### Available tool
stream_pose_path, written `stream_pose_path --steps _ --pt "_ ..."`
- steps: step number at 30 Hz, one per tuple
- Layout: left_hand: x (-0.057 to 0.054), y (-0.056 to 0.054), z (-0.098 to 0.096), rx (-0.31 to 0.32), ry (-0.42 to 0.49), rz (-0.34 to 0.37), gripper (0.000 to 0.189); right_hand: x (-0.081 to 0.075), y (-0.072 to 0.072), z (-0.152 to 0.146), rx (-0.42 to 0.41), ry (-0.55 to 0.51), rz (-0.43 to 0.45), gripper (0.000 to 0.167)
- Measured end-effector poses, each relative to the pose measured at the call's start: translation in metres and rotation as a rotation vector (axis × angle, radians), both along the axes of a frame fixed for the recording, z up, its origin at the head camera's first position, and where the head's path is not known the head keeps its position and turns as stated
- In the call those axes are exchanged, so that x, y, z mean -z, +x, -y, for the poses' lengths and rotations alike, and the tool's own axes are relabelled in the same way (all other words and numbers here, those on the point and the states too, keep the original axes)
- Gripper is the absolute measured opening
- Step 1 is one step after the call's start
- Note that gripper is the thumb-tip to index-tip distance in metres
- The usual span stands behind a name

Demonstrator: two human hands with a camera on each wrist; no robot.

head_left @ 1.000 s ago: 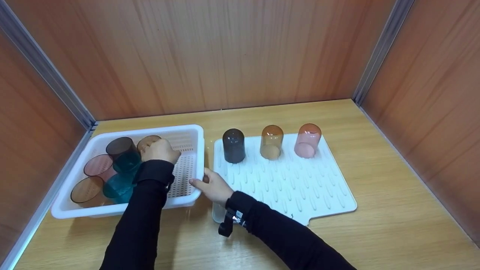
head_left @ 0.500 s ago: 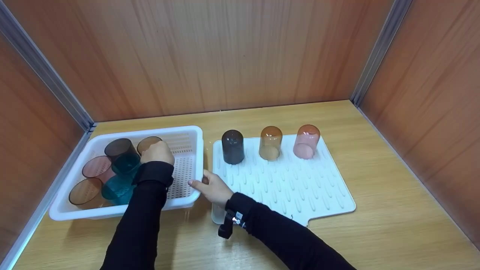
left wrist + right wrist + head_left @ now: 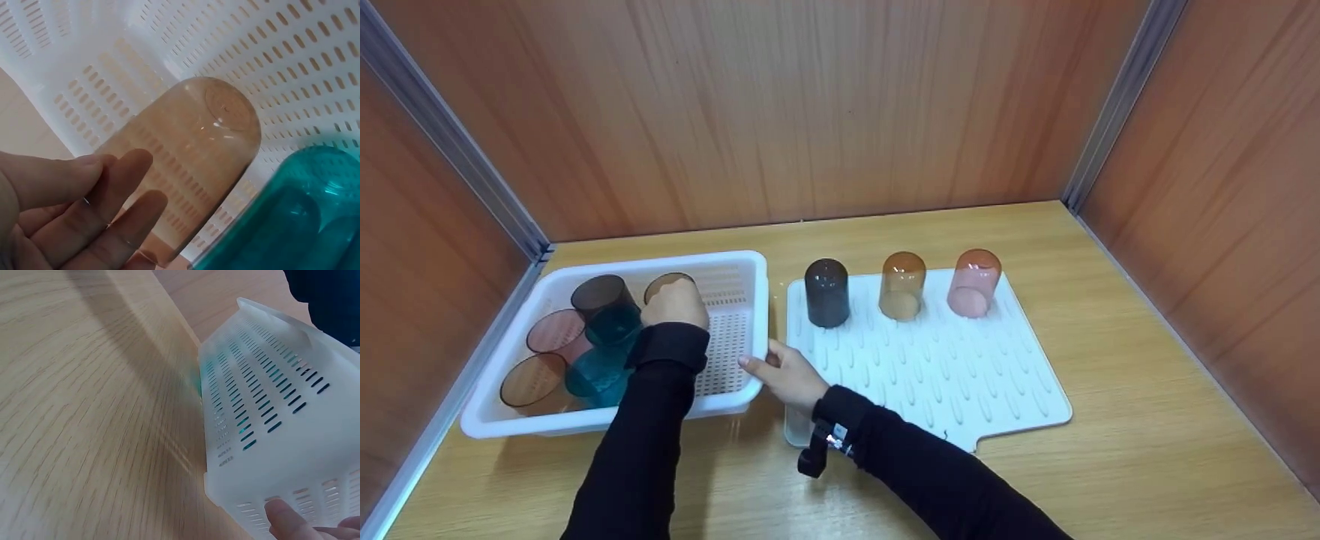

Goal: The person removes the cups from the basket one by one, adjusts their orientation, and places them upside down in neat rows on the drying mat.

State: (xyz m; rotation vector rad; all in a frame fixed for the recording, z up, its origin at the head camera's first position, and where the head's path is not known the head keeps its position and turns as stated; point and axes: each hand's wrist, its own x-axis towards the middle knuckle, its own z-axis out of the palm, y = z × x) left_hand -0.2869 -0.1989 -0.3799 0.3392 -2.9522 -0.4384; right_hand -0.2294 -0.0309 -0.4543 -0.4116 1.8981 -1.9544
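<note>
In the head view my left hand [image 3: 675,306] reaches into the white basket [image 3: 735,262], over an amber glass [image 3: 666,280]. From the left wrist view, the thumb and fingers pinch that amber glass [image 3: 191,140] at its rim end; its rounded base points away from the hand. A teal glass [image 3: 292,208] lies beside it. My right hand [image 3: 789,375] grips the basket's right rim, thumb on top. More glasses lie in the basket: a dark grey one [image 3: 600,292], a pink one [image 3: 556,331], another amber one [image 3: 534,381] and a teal one [image 3: 598,375].
Right of the basket lies a white ribbed drying mat [image 3: 945,375]. Along its far edge stand a dark grey glass [image 3: 826,292], an amber glass [image 3: 902,285] and a pink glass [image 3: 974,282], all upside down. Wooden panels [image 3: 810,112] enclose the table's back and sides.
The amber glass under my left hand has shifted slightly to the right in the basket, away from the dark grey one. My right hand has stayed on the rim.
</note>
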Motion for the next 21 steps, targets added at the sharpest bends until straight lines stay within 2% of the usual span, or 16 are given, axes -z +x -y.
stream_pose_path --steps 7,11,15,21 --pt "0.0 0.001 -0.001 0.008 -0.001 -0.036 0.023 0.0 0.001 0.0 -0.02 0.024 0.017 0.046" --pt "-0.005 0.003 -0.006 0.003 0.055 -0.045 0.026 0.0 0.001 0.0 -0.024 0.038 0.026 0.048" --pt "-0.013 0.008 -0.012 0.03 0.117 -0.113 0.026 0.0 -0.003 -0.001 -0.023 -0.013 0.041 0.048" --pt "-0.031 0.022 -0.02 0.082 0.092 -0.198 0.027 -0.007 -0.012 -0.01 0.037 -0.042 0.086 0.053"
